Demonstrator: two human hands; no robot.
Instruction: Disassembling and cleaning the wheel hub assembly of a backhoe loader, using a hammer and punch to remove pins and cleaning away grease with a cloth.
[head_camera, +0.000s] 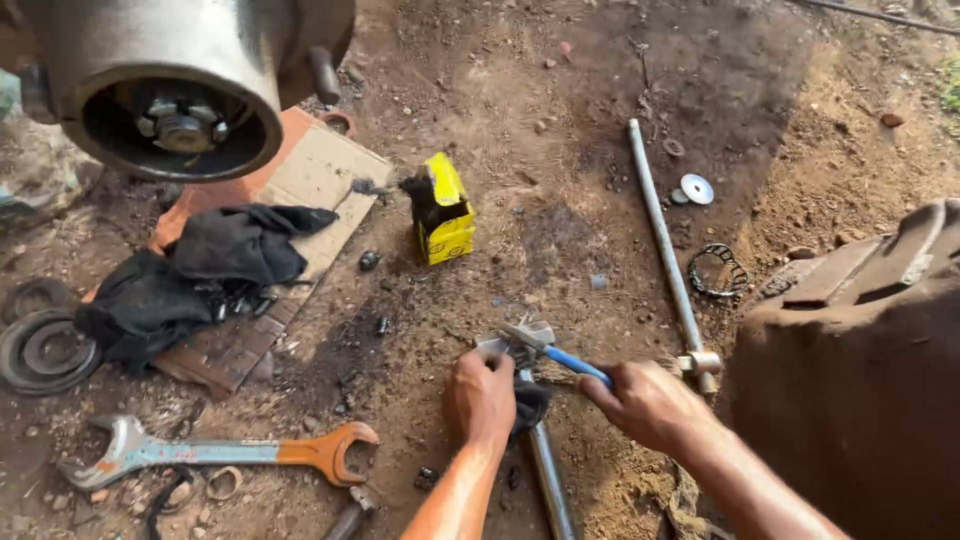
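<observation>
Left hand (480, 397) clamped over the top end of a steel rod (549, 475) lying on the dirt floor (560, 230), a dark rag (530, 405) bunched under the palm. Right hand (648, 402) closed on blue-handled pliers (545, 350); the pliers' nose bites a small metal part at the rod's end, at 12 o'clock from the left hand. Rod looks stiff, heavy, probably greasy; hold through the rag near the end. Rod's long axis runs 12 to 6; pliers point toward 10. Wrench (220, 452) lies at 9 o'clock, well apart.
</observation>
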